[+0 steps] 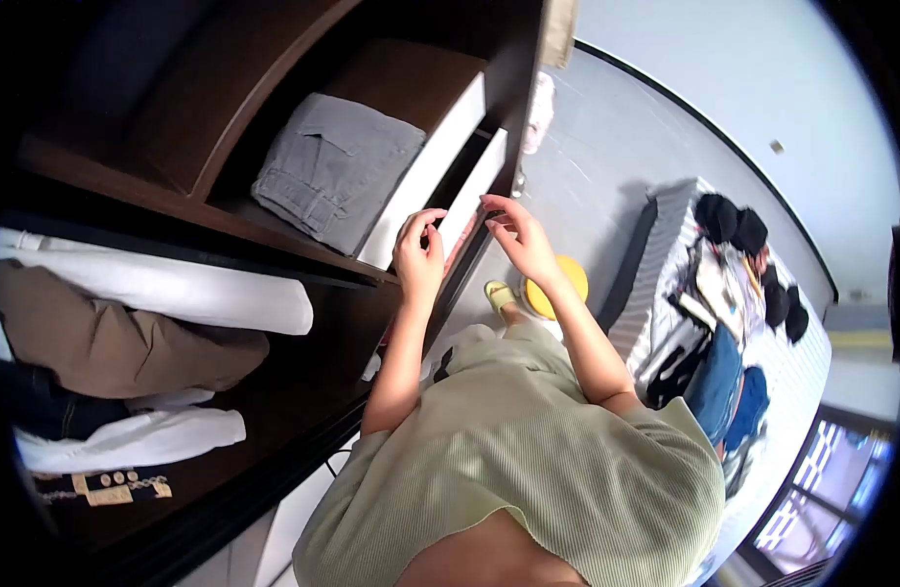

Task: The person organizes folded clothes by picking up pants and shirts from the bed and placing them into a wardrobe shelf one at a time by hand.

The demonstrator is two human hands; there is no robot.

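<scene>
Left hand: the person's left hand is held narrow, fingers curled and a small gap between them and the thumb, at the near white panel; whether it touches cannot be told.
Right hand: the right hand is wider, its fingers loosely bent and thumb apart, just beside the far white panel; contact is unclear.
White panels: both stand slantwise in the dark wardrobe, a dark gap between them, ahead of the hands.
Grey trousers: folded grey trousers lie in the upper compartment, beside the near panel.
Lower compartment: brown trousers between white garments, with a chain belt below them in view.
Floor: a yellow stool stands near a foot in a pale slipper.
Bed: on the striped bed, black rounded items and blue jeans lie in a pile of clothes.
Clothing: the person wears a pale green ribbed top.
</scene>
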